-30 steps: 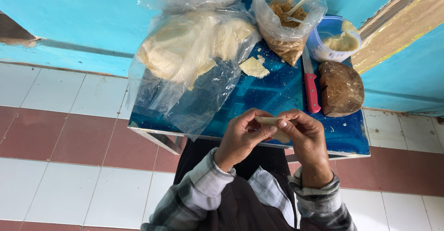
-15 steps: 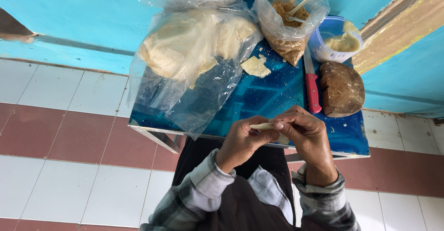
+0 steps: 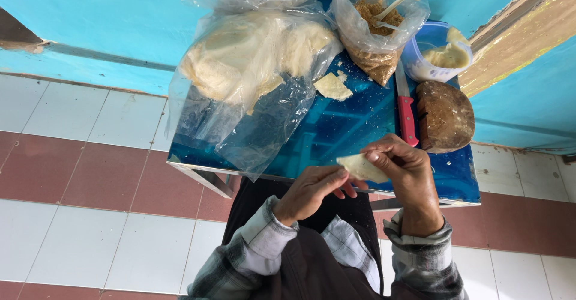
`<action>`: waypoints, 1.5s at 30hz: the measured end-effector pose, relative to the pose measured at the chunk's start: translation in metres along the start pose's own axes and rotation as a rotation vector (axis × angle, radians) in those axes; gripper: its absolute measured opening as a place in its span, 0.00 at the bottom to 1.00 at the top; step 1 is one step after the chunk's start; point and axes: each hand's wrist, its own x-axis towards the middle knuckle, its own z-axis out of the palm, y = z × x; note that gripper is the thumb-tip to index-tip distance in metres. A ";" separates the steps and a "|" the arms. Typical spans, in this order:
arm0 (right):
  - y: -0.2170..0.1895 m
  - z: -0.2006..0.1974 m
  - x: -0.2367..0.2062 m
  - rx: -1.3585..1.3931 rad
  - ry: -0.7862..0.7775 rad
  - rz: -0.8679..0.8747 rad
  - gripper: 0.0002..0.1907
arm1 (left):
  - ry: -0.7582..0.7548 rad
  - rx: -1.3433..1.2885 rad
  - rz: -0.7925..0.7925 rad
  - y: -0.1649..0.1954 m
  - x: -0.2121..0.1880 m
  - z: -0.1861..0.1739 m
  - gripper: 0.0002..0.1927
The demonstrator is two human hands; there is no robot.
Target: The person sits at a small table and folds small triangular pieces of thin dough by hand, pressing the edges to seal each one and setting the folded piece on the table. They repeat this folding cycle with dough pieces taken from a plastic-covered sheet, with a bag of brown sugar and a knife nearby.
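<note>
Pale cream wrapper point(image 3: 360, 168); blue table point(image 3: 336, 132); red-handled knife point(image 3: 407, 115); brown block point(image 3: 445, 116); plaid grey sleeves point(image 3: 420, 258).

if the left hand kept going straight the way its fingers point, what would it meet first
The left hand points its fingers toward the folded pale wrapper pinched in the right hand; it would likely meet that wrapper first, with its fingertips already at the wrapper's lower edge.

table top point(image 3: 336, 132): glossy blue, wet-looking, with a bare metal rim
big bag point(image 3: 252, 78): thin, clear, crinkled plastic, at the table's left
knife point(image 3: 407, 111): red plastic handle, at the table's right
round lump point(image 3: 445, 117): brown, rough, matt, beside the knife
folded piece point(image 3: 362, 168): pale, soft, matt
sleeves point(image 3: 264, 246): plaid cloth
</note>
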 end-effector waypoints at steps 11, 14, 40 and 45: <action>0.000 -0.009 0.002 -0.402 -0.142 0.042 0.07 | 0.277 0.499 0.241 0.013 0.008 0.002 0.11; 0.013 -0.010 0.014 -0.408 -0.066 0.125 0.10 | 0.309 0.623 0.193 0.010 0.009 0.001 0.09; 0.062 -0.002 0.056 -0.739 -0.066 0.068 0.14 | -0.114 1.503 0.511 -0.015 0.019 -0.033 0.05; 0.073 -0.020 0.060 -0.745 0.023 -0.136 0.11 | -0.037 1.408 0.491 -0.015 0.031 -0.027 0.10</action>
